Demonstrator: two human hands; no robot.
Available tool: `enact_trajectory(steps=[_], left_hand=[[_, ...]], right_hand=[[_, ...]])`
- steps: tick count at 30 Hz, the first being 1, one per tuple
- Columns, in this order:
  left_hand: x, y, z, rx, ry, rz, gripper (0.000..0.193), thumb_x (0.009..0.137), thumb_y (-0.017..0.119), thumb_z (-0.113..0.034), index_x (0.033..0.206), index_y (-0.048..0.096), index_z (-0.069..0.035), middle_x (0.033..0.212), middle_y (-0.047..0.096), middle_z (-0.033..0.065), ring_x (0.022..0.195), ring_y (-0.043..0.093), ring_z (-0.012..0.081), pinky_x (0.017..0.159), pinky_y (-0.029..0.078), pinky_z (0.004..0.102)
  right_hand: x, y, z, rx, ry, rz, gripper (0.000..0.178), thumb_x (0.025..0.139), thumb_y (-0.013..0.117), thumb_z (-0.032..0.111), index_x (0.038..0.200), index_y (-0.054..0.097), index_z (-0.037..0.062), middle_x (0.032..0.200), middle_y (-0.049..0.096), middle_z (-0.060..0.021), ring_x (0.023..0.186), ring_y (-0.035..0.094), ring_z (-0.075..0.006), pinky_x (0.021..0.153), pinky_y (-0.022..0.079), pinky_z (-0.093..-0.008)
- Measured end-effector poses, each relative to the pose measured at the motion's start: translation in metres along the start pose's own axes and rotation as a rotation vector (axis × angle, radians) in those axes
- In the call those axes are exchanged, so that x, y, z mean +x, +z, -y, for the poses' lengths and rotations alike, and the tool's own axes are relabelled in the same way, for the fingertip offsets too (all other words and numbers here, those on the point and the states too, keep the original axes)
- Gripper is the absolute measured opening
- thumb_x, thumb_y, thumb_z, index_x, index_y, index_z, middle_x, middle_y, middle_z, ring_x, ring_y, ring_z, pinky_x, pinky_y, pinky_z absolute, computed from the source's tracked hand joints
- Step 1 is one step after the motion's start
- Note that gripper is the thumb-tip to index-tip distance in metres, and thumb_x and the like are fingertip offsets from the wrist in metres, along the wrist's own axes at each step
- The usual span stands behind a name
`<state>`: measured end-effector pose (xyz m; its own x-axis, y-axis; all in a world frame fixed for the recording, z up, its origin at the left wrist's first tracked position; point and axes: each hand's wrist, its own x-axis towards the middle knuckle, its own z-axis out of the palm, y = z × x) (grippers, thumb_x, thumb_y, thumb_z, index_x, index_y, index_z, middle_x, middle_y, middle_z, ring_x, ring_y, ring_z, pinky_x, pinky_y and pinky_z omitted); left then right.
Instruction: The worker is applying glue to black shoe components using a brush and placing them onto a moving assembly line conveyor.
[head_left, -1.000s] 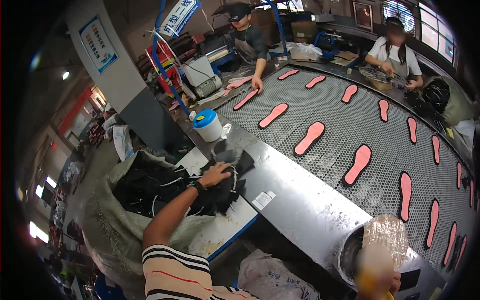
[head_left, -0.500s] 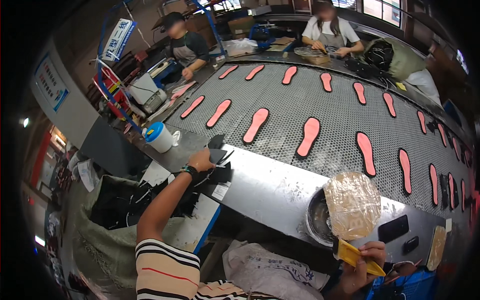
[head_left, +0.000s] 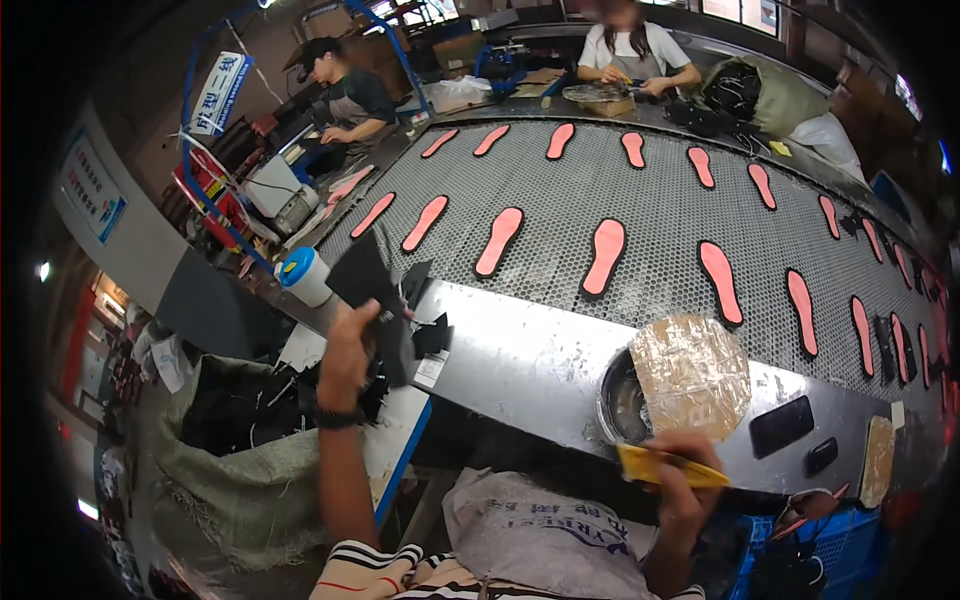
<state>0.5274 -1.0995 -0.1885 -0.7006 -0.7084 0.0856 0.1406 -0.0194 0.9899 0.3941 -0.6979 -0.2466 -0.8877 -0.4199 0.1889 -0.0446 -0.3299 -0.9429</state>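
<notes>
On the left, my left hand [head_left: 348,345] is closed on a flat black shoe-upper piece [head_left: 388,315], lifted above the metal table edge. More black pieces [head_left: 432,336] lie on the metal just right of it. My right hand [head_left: 683,488] grips a yellow flat-handled tool [head_left: 650,464], whose working end I cannot make out clearly. That tool is at the near rim of a round metal pot [head_left: 612,400]. A film-wrapped piece of cardboard [head_left: 690,375] partly covers the pot.
Pink insoles with black rims [head_left: 604,255] lie in rows on the mesh conveyor [head_left: 550,240]. A blue-lidded white tub [head_left: 305,275] stands left; a phone [head_left: 782,427] lies right. A sack of black pieces [head_left: 240,460] is at lower left. Two people work beyond.
My left hand has drawn back from the black pile, raising a shoe-upper piece. My right hand has moved up and left with the yellow tool, toward the pot.
</notes>
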Motion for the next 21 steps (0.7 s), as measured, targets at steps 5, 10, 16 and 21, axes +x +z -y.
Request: enact_trajectory(steps=[5,10,16,21], left_hand=[[-0.058,0.062,0.035,0.028,-0.031,0.005,0.041,0.097,0.062,-0.010,0.132,0.045,0.004,0.092,0.067,0.0089,0.079,0.068,0.0152,0.070,0.057,0.0278],[-0.074,0.089,0.060,-0.179,-0.076,0.067,0.058,0.095,0.069,-0.014,0.141,0.038,0.001,0.109,0.066,0.0142,0.090,0.070,0.0246,0.084,0.056,0.0333],[-0.061,0.074,0.080,0.370,0.137,-0.006,0.063,0.093,0.066,-0.012,0.147,0.033,-0.005,0.138,0.053,0.0179,0.123,0.056,0.0280,0.103,0.045,0.0358],[-0.076,0.085,0.061,1.145,0.815,0.358,0.061,0.080,0.066,-0.004,0.138,0.049,-0.006,0.143,0.052,0.0188,0.131,0.053,0.0376,0.119,0.025,0.0522]], right_hand=[[0.027,0.064,-0.036,-0.424,0.188,0.536,0.036,0.097,0.064,0.028,0.124,0.063,0.0047,0.064,0.056,-0.0096,0.062,0.061,-0.0178,0.059,0.045,-0.0348],[0.027,0.084,-0.059,-0.526,0.129,0.629,0.037,0.096,0.067,0.034,0.117,0.063,0.0035,0.064,0.053,-0.0137,0.056,0.048,-0.0245,0.058,0.041,-0.0366],[0.033,0.069,-0.043,-0.300,0.251,0.570,0.033,0.097,0.067,0.030,0.092,0.058,-0.0012,0.066,0.051,-0.0146,0.059,0.037,-0.0235,0.057,0.040,-0.0362],[0.044,0.076,-0.033,-0.498,0.035,0.602,0.024,0.100,0.060,0.024,0.100,0.060,0.0001,0.073,0.059,-0.0192,0.062,0.054,-0.0336,0.060,0.044,-0.0371]])
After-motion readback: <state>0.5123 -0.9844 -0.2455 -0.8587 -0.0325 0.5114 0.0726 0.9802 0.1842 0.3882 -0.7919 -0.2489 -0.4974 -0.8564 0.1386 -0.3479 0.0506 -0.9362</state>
